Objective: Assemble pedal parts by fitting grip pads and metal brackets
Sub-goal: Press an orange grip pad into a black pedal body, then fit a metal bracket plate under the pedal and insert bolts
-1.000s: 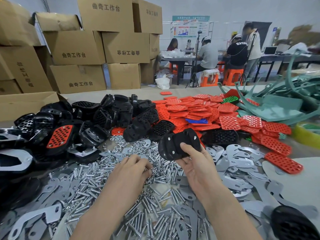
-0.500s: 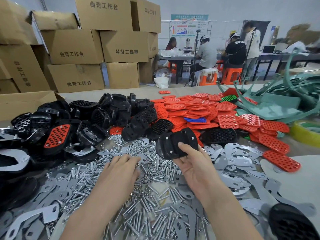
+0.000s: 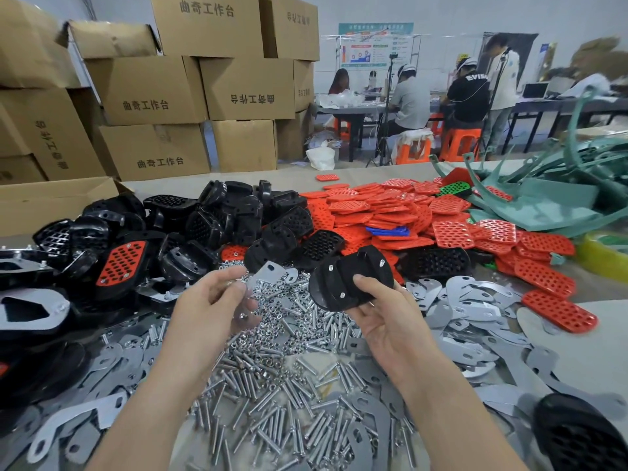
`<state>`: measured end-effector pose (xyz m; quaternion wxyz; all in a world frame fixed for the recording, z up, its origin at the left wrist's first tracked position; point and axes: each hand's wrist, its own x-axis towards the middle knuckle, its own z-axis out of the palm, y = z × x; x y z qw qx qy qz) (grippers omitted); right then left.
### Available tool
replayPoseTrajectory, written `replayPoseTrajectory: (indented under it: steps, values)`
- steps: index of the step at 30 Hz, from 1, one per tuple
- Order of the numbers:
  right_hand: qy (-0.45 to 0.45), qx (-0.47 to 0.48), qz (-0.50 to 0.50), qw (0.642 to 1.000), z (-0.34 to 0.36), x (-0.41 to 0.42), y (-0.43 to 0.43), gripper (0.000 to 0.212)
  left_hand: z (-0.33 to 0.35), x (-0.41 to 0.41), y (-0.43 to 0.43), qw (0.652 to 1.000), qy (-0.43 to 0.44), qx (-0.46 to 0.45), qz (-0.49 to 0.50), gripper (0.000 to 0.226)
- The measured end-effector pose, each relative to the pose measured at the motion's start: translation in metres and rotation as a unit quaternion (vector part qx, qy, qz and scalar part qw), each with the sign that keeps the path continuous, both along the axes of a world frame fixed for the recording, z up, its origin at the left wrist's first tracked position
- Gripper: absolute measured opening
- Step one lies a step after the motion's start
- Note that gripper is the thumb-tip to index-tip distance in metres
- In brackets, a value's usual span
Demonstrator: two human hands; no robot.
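L hand [image 3: 210, 307] now up off bolts [image 3: 272, 385], pinching metal bracket [image 3: 266, 274]; R hand [image 3: 390, 321] still grips blk pedal [image 3: 346, 266].

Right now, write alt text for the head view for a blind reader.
The right hand grips a black pedal body while the left hand pinches a slotted metal bracket above a heap of bolts and nuts; red grip pads are piled behind.

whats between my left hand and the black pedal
Head view: the metal bracket the left hand pinches, short of the black pedal, over loose nuts and bolts.
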<state>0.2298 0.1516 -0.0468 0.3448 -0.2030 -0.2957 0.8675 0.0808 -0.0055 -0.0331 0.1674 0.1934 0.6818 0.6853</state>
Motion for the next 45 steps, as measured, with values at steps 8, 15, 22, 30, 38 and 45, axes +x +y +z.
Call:
replayPoseTrajectory:
  steps: [8,15,22,30,38,45]
  values:
    - [0.003,-0.021,-0.041,0.999,-0.001,-0.001,0.003,0.025,-0.008,0.01,0.001,0.913,0.335,-0.226,0.06,0.024]
    - [0.066,0.009,-0.127,0.99,0.019,0.028,0.02,0.034,-0.007,0.059,0.02,0.866,0.423,-0.23,-0.137,0.042]
    - [0.129,0.038,-0.232,0.963,0.055,0.072,0.041,0.034,-0.006,0.113,0.09,0.707,0.552,-0.256,-0.361,0.065]
    - [0.101,0.059,-0.231,0.966,0.062,0.091,0.037,0.035,-0.013,0.113,0.108,0.534,0.742,-0.278,-0.295,0.032]
    - [0.086,0.055,-0.234,0.967,0.067,0.086,0.023,0.035,0.011,0.093,0.071,0.901,0.386,-0.109,-0.164,0.014]
    - [0.002,0.04,-0.173,0.984,0.033,0.037,0.01,0.024,0.012,0.058,0.034,0.987,-0.065,0.065,-0.134,0.013]
